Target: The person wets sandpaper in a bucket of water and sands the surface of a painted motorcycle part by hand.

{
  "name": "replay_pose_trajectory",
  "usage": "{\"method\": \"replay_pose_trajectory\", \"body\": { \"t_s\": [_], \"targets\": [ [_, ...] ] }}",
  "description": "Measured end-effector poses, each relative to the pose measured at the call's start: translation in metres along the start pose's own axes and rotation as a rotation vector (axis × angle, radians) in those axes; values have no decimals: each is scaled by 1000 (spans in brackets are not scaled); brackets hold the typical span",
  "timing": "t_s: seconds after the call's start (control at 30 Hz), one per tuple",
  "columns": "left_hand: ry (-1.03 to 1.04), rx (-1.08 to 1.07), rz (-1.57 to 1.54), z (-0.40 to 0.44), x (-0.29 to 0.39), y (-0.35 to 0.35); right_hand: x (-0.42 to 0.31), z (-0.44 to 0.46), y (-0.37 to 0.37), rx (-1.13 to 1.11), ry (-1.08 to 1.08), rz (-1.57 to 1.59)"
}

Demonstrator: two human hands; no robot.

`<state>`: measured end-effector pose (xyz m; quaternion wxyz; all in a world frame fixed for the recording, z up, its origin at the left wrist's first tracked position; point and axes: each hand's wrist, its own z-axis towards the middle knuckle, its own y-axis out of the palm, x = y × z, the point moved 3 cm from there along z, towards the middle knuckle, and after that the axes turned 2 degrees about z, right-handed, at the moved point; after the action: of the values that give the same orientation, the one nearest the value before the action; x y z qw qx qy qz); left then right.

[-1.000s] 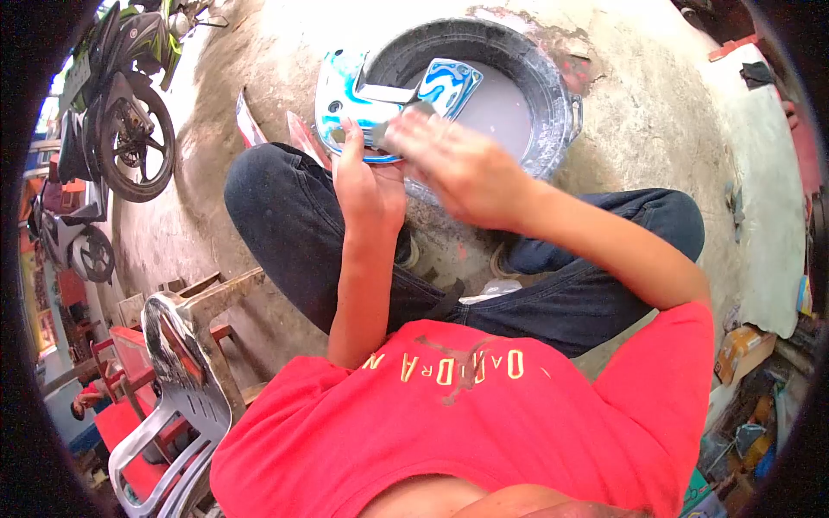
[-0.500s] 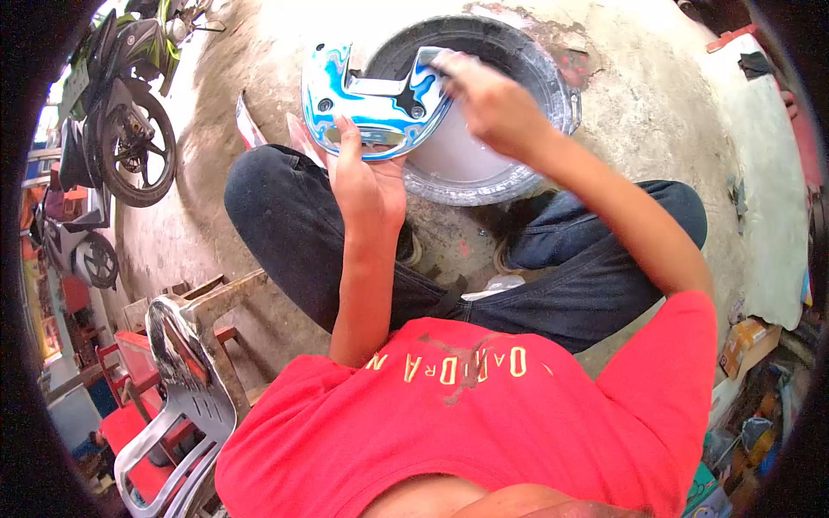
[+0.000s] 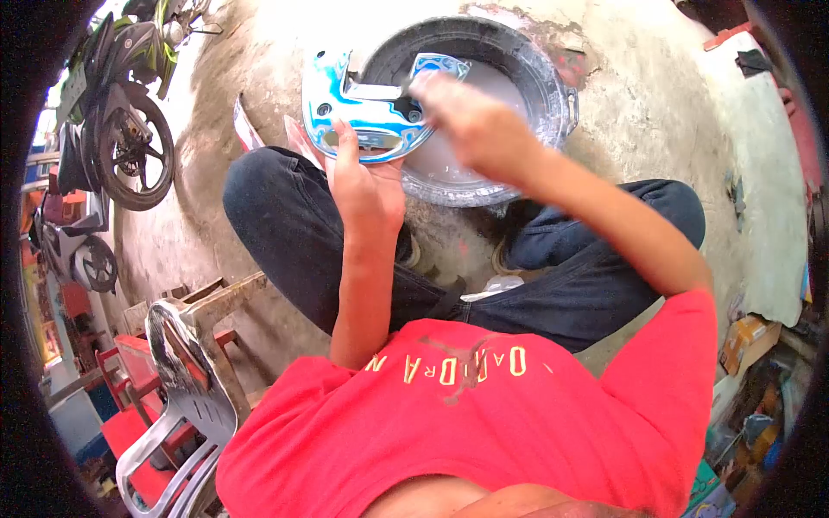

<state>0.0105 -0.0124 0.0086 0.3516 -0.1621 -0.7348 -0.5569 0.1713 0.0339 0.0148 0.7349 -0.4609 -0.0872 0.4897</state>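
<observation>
My left hand grips the lower edge of a U-shaped panel, thumb on top and fingers underneath. Patches of blue, white and grey cover the panel, which has bolt holes and an oval slot. On its right arm, my right hand presses with bent fingers, smeared by motion. Something small and dark shows at those fingertips, too blurred to name. Beneath and behind the panel stands a round black basin holding cloudy whitish water.
My bent knees flank the basin. Curved panel pieces lie on the concrete floor at left. Motorcycles stand further left, above a grey plastic chair. A pale board and a cardboard box are at right.
My right hand has slid left and slightly down along the panel's right arm, uncovering its upper tip. The left hand keeps its grip, with the panel tilted slightly differently.
</observation>
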Motion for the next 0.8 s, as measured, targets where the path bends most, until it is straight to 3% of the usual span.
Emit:
{"method": "replay_pose_trajectory", "body": {
  "t_s": [0.07,0.13,0.2,0.27,0.37,0.47,0.53,0.6,0.67,0.7,0.8],
  "targets": [
    [-11,-24,-27,3,0,-6,-44,-6,-8,-70,-171,53],
    [-69,-89,-117,6,-1,-13,-34,-6,-11,-39,-187,97],
    [-43,-19,-88,2,0,-8,10,2,-9,20,2,111],
    [-54,-17,-68,0,0,-3,33,1,-12,-62,178,-63],
    [-9,32,-49,5,-4,-14,-24,-4,-10,-63,-50,30],
    [-114,-69,-158,15,-8,-32,-47,-6,-15,-41,-177,112],
    [-92,-43,-138,9,-4,-18,-5,1,-12,-1,-60,19],
    [-65,5,-119,3,-1,-10,29,6,-16,-161,312,42],
    [-39,67,-101,3,-1,-8,8,1,-15,31,27,-4],
    [-74,33,-141,6,-3,-15,-38,-4,-13,6,-116,-30],
    [-119,-32,-178,13,-2,-32,-42,-2,-20,12,-262,-13]
  ]
}}
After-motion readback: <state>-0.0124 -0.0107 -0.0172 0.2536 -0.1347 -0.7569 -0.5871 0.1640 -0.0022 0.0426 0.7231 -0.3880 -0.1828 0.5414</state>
